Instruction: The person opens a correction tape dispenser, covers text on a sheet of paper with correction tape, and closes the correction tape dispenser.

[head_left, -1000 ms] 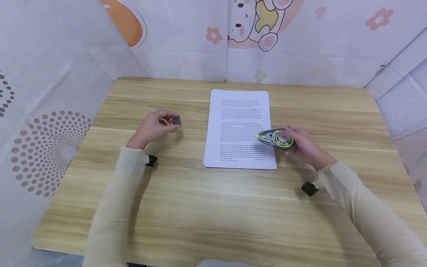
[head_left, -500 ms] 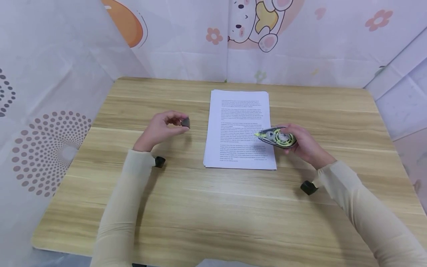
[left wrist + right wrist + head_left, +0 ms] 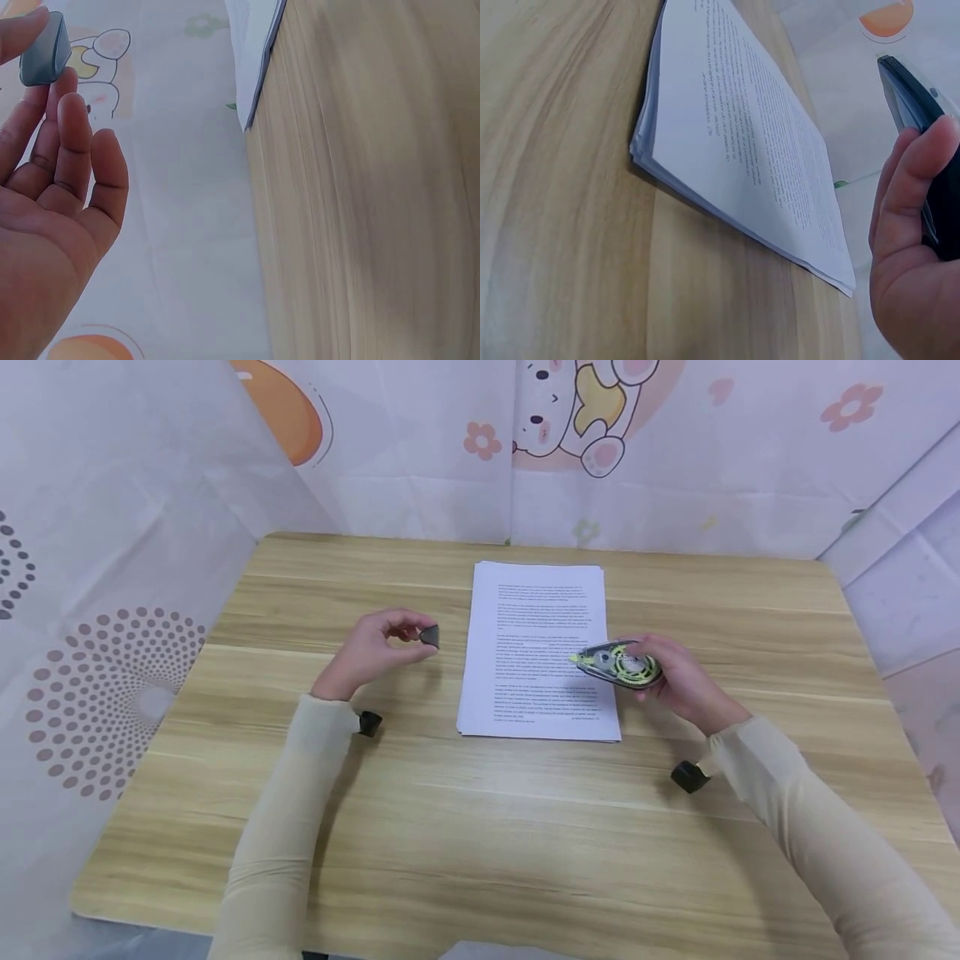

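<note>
Between thumb and fingertips, my left hand (image 3: 375,647) pinches a small dark cap (image 3: 429,636), held above the table left of the paper; the left wrist view shows the cap (image 3: 46,51) as a smooth grey-green piece. My right hand (image 3: 678,681) grips a correction tape dispenser (image 3: 618,664) with a clear body and yellow-green wheels. Its yellow-green tip points left and overlaps the right side of a stack of printed sheets (image 3: 536,710). In the right wrist view the dispenser (image 3: 911,90) shows as a dark edge beyond the thumb, partly cut off by the frame.
The stack lies on a wood-grain table (image 3: 480,843), its sheets slightly uneven at the edges. A white curtain (image 3: 405,460) with cartoon prints hangs behind the table's far edge. Black wrist-worn pieces show below both cuffs.
My left hand has moved right with the cap, closer to the paper. My right hand keeps hold of the correction tape dispenser and has shifted only slightly.
</note>
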A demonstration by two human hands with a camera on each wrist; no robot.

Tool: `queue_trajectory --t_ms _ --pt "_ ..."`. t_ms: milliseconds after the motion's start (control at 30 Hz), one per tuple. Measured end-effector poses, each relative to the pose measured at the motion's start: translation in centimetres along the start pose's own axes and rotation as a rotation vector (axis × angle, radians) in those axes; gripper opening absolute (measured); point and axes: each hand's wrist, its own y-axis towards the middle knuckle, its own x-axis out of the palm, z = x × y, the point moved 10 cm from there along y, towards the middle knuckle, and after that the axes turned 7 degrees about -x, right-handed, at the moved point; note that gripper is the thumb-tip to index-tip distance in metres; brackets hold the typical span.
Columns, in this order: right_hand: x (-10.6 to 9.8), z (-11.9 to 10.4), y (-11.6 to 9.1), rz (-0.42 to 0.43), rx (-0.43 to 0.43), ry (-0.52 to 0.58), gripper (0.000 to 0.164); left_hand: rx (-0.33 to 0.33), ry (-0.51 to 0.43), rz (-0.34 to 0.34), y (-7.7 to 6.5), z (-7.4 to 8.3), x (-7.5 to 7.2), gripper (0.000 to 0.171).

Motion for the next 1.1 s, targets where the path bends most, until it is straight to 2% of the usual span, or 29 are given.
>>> queue_trajectory --t_ms 333,500,933,1100 --pt "0.3 -0.2 0.3 0.018 -0.003 -0.007 0.025 0.049 0.033 -0.032 0.4 1.0 1.3 0.035" --pt "0.4 -0.2 0.5 0.025 -0.002 -0.030 0.021 0.068 0.021 -0.053 0.4 1.5 1.9 0.035" --pt "1.4 -0.8 0.8 -0.010 -0.031 -0.022 0.025 0.047 0.028 -0.068 0.7 1.7 3.1 0.035" --pt "1.5 -0.8 1.0 -0.008 -0.037 -0.028 0.022 0.035 0.036 -0.081 0.9 2.0 3.7 0.038"
